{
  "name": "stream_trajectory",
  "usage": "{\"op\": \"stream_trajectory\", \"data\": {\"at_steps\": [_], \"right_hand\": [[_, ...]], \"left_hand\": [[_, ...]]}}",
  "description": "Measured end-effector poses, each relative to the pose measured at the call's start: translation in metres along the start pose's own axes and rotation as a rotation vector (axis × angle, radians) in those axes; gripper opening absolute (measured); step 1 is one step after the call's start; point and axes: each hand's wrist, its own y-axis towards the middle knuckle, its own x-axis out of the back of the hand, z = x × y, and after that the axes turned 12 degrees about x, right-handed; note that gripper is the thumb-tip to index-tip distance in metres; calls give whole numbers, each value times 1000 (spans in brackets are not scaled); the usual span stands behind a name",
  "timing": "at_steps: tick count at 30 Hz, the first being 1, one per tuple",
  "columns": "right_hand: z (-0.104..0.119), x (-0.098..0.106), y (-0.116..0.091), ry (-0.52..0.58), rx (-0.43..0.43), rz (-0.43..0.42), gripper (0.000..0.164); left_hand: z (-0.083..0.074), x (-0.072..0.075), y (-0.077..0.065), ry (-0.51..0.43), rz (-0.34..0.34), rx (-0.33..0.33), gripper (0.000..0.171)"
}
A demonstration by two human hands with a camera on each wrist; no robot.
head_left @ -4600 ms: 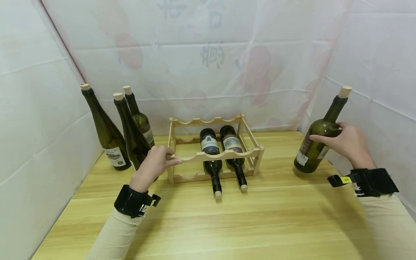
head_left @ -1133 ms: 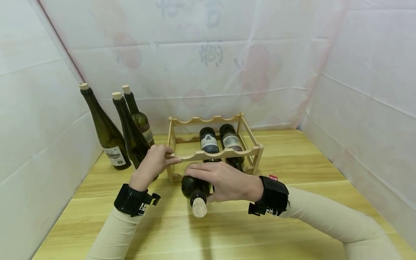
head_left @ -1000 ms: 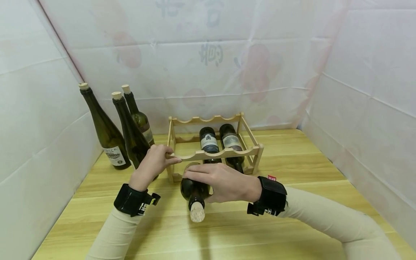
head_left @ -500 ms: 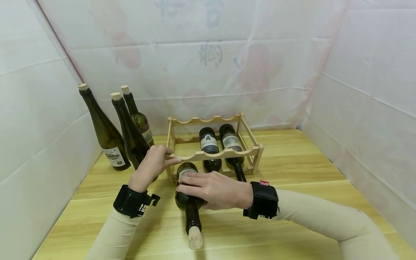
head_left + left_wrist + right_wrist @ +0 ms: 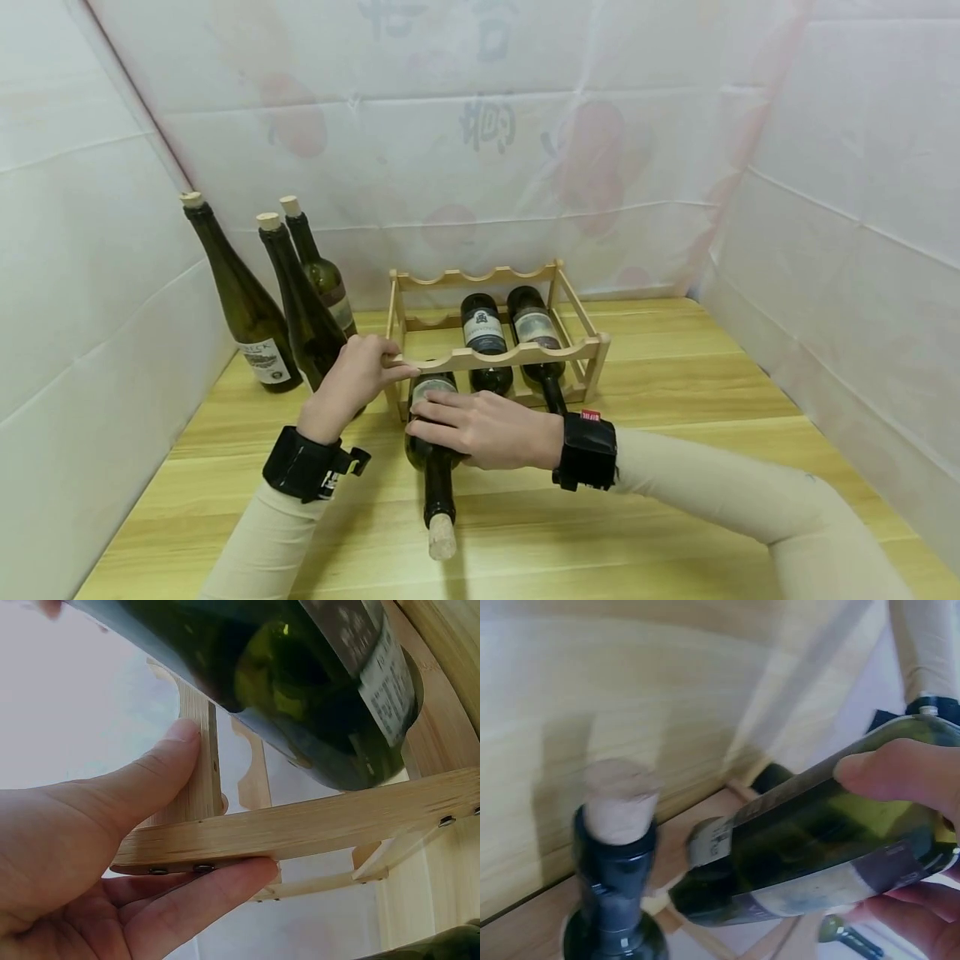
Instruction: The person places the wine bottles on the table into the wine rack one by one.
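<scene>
My right hand [image 5: 487, 429] grips a dark green wine bottle [image 5: 441, 492] round its body. The bottle lies nearly level, its corked neck towards me and its base reaching under the front top rail of the wooden wine rack [image 5: 465, 361], at the left slot. In the left wrist view, that base is beside the scalloped lower rail [image 5: 446, 697]. My left hand [image 5: 351, 383] pinches the rack's front left top corner between thumb and fingers. Two other wine bottles lie in the rack: one with a white label [image 5: 483, 329] and one further right [image 5: 534, 327], necks forward.
Three corked bottles stand on the wooden table left of the rack: a tall labelled one [image 5: 258, 333], a darker one [image 5: 296, 292] close by my left hand, and a shorter one [image 5: 330, 287] behind. White cloth walls [image 5: 660, 167] enclose the back and sides.
My right hand has carried the bottle from the far right to the rack's front left, tipped it level and moved its base under the front rail. My left hand has stayed on the corner.
</scene>
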Motion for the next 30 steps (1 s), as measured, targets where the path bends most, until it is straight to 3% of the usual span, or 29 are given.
{"op": "stream_trajectory", "data": {"at_steps": [7,14,20,30], "right_hand": [[-13,-15,1,-40,-1,4,77],[-11,-26,5,-93,25,82,53],[-9,-34,3,-61,-2,128,63],[-10,-50,-1,52,-21,120,69]], "left_hand": [[-1,2,0,4,-3,-6,17],[-1,2,0,5,2,5,16],[-1,1,-1,2,3,3,16],[-2,1,-1,3,16,21,16]]}}
